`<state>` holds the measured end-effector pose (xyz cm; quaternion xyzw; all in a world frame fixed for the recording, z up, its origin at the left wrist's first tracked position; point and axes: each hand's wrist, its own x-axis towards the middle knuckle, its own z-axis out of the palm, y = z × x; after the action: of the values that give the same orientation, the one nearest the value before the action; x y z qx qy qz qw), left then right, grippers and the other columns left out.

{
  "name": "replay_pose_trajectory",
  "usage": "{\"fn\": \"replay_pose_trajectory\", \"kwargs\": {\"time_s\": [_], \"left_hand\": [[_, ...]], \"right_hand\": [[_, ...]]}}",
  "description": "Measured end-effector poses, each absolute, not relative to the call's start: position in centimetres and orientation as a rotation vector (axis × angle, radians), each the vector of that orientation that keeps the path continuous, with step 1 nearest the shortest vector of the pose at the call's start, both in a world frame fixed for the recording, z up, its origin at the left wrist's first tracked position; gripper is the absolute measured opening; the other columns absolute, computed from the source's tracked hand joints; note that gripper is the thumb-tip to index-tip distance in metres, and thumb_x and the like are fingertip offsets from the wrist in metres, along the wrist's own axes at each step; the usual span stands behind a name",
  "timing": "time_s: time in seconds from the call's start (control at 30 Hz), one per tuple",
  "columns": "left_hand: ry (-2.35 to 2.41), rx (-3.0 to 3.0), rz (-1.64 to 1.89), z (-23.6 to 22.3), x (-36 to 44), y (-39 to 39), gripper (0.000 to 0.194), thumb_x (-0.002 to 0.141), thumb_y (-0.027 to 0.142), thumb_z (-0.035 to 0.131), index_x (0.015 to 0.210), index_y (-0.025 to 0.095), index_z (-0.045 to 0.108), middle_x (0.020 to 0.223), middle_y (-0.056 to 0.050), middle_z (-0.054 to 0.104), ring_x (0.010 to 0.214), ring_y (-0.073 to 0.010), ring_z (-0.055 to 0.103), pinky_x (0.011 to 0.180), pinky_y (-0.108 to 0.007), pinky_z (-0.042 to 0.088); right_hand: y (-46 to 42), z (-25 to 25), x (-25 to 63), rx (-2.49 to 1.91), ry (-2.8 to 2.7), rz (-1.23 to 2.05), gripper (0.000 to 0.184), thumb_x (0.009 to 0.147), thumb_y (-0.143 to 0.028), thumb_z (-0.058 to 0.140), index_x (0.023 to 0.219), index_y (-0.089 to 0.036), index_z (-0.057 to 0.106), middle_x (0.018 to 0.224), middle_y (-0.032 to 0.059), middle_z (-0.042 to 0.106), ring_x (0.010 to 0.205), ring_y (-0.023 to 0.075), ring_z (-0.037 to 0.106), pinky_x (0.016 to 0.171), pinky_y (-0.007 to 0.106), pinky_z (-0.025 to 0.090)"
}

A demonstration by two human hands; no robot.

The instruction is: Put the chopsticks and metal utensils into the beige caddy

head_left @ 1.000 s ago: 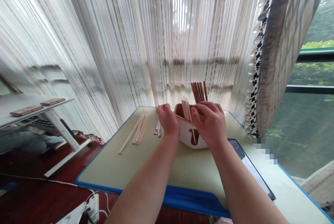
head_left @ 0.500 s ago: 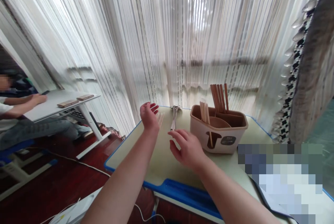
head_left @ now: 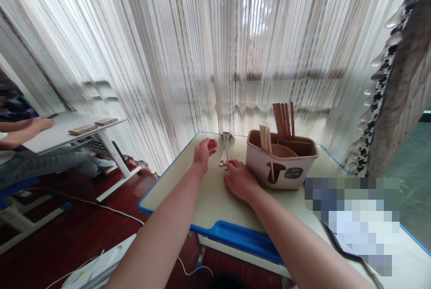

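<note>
My left hand (head_left: 204, 152) is on the left side of the small desk (head_left: 171, 190), its fingers apart and curved to the right beside a bundle of metal cutlery (head_left: 226, 147). Rounded ends, which look like spoons, point to the back; slim handles point at me. My right hand (head_left: 239, 179) is low over the desk, fingers stretched out, fingertips at the handle ends; I cannot tell if they touch. Right of it stands a beige-and-brown cutlery holder (head_left: 259, 168) with brown chopsticks (head_left: 283, 120) and wrapped light wooden chopsticks (head_left: 265, 137) upright in it.
A blue pencil tray (head_left: 242, 239) runs along the desk's front edge. A blurred patch covers a dark-edged item (head_left: 350, 248) at right. Sheer curtains (head_left: 188, 55) hang behind. At left, another person's hands (head_left: 42, 123) rest at a white table (head_left: 67, 125). A white cable (head_left: 111, 209) crosses the floor.
My left hand has come down and to the right, towards the cutlery. My right hand has lowered onto the handle ends. Thin clear sticks seen by my left hand before are now out of sight.
</note>
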<state>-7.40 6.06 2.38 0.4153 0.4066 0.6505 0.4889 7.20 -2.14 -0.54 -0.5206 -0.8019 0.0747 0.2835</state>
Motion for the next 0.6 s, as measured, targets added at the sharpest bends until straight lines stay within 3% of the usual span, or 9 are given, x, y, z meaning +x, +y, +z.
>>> {"fn": "replay_pose_trajectory", "kwargs": {"time_s": [0.17, 0.3, 0.4, 0.47, 0.6], "left_hand": [[0.932, 1.037, 1.488, 2.6, -6.8, 5.9, 0.033, 0.080, 0.042, 0.050, 0.093, 0.014, 0.062, 0.108, -0.014, 0.062, 0.106, -0.0238, 0.057, 0.086, -0.036, 0.045], [0.948, 1.051, 1.286, 2.8, -6.5, 5.3, 0.045, 0.082, 0.052, 0.044, 0.107, 0.018, 0.060, 0.134, -0.013, 0.046, 0.130, -0.0273, 0.034, 0.102, -0.042, 0.032], [0.934, 1.032, 1.149, 2.7, -6.3, 5.1, 0.056, 0.078, 0.060, 0.044, 0.114, 0.019, 0.057, 0.141, -0.013, 0.037, 0.136, -0.0289, 0.021, 0.106, -0.042, 0.026], [0.924, 1.009, 1.100, 2.5, -6.0, 5.2, 0.060, 0.077, 0.061, 0.044, 0.115, 0.016, 0.057, 0.139, -0.015, 0.039, 0.135, -0.0293, 0.025, 0.105, -0.039, 0.028], [0.981, 0.955, 1.103, 2.2, -5.4, 6.1, 0.061, 0.077, 0.060, 0.045, 0.116, 0.013, 0.053, 0.124, -0.018, 0.051, 0.113, -0.0276, 0.051, 0.093, -0.035, 0.041]], "right_hand": [[-1.7, -0.8, 7.0, -1.506, -2.134, 0.333, 0.061, 0.082, -0.032, 0.049, 0.138, -0.013, 0.034, 0.146, 0.0169, 0.026, 0.133, 0.0297, 0.026, 0.108, 0.042, 0.025], [-1.5, -0.9, 7.0, -1.473, -2.135, 0.386, 0.061, 0.082, -0.033, 0.049, 0.136, -0.010, 0.037, 0.142, 0.0190, 0.034, 0.132, 0.0288, 0.030, 0.107, 0.042, 0.026], [-1.3, -0.8, 7.1, -1.404, -2.088, 0.409, 0.058, 0.080, -0.029, 0.050, 0.133, -0.008, 0.040, 0.136, 0.0180, 0.043, 0.127, 0.0254, 0.038, 0.107, 0.039, 0.028], [-1.2, -0.8, 7.2, -1.369, -2.044, 0.441, 0.056, 0.079, -0.026, 0.051, 0.131, -0.008, 0.042, 0.132, 0.0172, 0.048, 0.123, 0.0241, 0.043, 0.105, 0.038, 0.030], [-0.8, -1.1, 7.4, -1.324, -1.966, 0.510, 0.053, 0.076, -0.025, 0.055, 0.127, -0.014, 0.047, 0.126, 0.0131, 0.055, 0.116, 0.0238, 0.050, 0.100, 0.039, 0.036]]}}
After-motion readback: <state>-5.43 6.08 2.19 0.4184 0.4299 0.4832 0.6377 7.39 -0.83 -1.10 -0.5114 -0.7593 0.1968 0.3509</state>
